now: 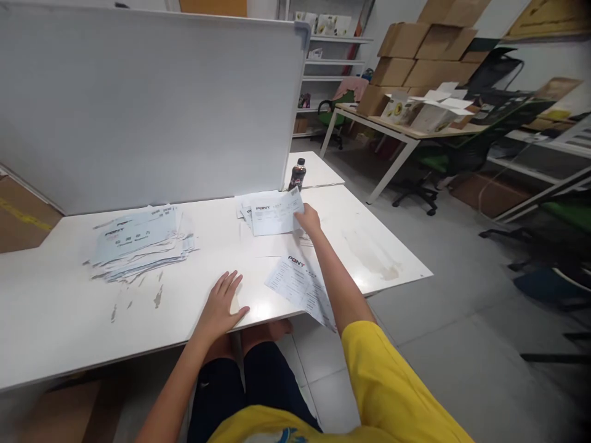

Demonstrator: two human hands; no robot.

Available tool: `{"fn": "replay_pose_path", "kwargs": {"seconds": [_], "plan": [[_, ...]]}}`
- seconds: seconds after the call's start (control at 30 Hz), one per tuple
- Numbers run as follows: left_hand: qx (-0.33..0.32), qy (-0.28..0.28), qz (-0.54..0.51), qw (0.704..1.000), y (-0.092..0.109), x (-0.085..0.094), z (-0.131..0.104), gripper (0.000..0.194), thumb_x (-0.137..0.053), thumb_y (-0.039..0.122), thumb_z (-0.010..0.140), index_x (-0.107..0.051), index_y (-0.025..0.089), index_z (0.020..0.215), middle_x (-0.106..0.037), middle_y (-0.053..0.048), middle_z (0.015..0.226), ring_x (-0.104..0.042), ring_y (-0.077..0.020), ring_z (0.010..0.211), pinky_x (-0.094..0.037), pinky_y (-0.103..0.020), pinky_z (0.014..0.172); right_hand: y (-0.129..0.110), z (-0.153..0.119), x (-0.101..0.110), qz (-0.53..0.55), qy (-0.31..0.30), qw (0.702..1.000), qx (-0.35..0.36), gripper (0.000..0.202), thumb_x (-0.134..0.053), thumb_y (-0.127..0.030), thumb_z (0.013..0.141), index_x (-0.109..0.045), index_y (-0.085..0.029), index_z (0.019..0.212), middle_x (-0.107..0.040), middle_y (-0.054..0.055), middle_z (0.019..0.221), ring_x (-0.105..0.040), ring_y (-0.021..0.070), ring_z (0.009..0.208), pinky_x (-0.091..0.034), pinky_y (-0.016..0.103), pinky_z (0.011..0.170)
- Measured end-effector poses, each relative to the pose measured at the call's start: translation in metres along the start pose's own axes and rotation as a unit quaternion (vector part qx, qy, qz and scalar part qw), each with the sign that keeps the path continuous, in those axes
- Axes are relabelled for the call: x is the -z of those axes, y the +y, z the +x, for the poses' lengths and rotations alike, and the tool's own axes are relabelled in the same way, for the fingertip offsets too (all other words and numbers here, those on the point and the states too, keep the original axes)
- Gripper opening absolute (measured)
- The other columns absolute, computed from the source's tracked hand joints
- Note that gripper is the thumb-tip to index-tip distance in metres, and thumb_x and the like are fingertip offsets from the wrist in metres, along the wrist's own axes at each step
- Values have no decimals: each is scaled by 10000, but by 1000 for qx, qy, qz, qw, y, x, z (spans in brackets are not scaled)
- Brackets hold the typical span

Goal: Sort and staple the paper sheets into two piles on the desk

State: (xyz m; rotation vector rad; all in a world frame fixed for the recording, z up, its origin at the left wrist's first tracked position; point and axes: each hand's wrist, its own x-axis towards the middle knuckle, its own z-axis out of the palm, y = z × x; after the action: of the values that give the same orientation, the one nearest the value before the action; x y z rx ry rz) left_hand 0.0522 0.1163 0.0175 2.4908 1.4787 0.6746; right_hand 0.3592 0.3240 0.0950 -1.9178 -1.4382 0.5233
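Observation:
My right hand (308, 220) grips the right edge of a folded paper sheet (276, 215) headed "PONY". Beneath and to the left of that sheet, other papers (244, 208) stick out. Fingers apart, my left hand (224, 304) lies on the tabletop near its front edge, with a small pale patch beside the palm that I cannot make out. Between my arms an unfolded printed sheet (302, 284) marked "PONY" hangs partly over the table's edge, its right side hidden by my right forearm. On the left lies an untidy stack of papers (138, 240).
A whiteboard (152, 104) stands along the back of the white table (217, 246). A dark drink bottle (298, 173) stands behind the papers. At far left is a cardboard box (23, 215). Another table with stacked cartons (422, 58) and office chairs (438, 160) are at right.

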Motion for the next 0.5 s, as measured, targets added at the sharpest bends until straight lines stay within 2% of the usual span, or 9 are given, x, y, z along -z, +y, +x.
{"fn": "replay_pose_path", "kwargs": {"seconds": [0.1,0.17,0.23,0.3,0.37,0.43,0.5], "plan": [[16,-29,0,999,0,2,-5,859,-673,495,784,-268,280,1510,-333,-90,1552,-221,-330,1456,-183,-554,1178,4,-36,-7,-36,19,999,27,589,-548,-321,836,-471,-40,1348,-572,255,1264,-527,357,1185,-403,487,1002],[21,-51,-22,998,-2,4,-7,903,-670,571,762,-262,285,1516,-319,-106,1556,-187,-353,1462,-112,-596,1172,19,-80,-9,-49,22,994,93,609,-497,-421,881,-450,-77,1382,-553,237,1292,-506,349,1216,-391,480,1023],[32,-53,-75,995,-8,7,-5,818,-571,639,810,-314,280,1499,-351,-115,1539,-201,-351,1458,-125,-599,1164,39,-128,-10,-64,9,987,149,600,-465,-486,893,-472,-130,1377,-472,211,1401,-435,360,1294,-368,499,1047],[63,-18,-143,988,-16,9,1,677,-396,653,893,-409,269,1451,-415,-110,1502,-260,-313,1445,-192,-554,1165,56,-165,-11,-85,-34,982,167,588,-454,-479,900,-477,-140,1380,-381,203,1484,-410,358,1325,-362,495,1058],[103,48,-186,976,-23,10,11,632,-283,640,931,-502,247,1375,-485,-107,1446,-328,-277,1416,-254,-506,1159,62,-184,-16,-112,-77,973,185,602,-465,-455,902,-451,-123,1404,-317,206,1526,-367,357,1364,-339,486,1082],[130,110,-192,966,-27,8,21,636,-272,653,927,-569,222,1289,-550,-112,1371,-395,-269,1371,-290,-496,1146,53,-186,-26,-140,-100,963,206,657,-492,-466,894,-401,-114,1441,-270,207,1553,-307,359,1403,-297,485,1112],[139,147,-183,962,-29,6,26,628,-284,658,921,-607,208,1217,-597,-114,1297,-447,-270,1324,-312,-505,1132,35,-179,-41,-168,-114,952,228,741,-539,-509,866,-356,-116,1466,-230,206,1572,-256,363,1428,-251,493,1135]]}}
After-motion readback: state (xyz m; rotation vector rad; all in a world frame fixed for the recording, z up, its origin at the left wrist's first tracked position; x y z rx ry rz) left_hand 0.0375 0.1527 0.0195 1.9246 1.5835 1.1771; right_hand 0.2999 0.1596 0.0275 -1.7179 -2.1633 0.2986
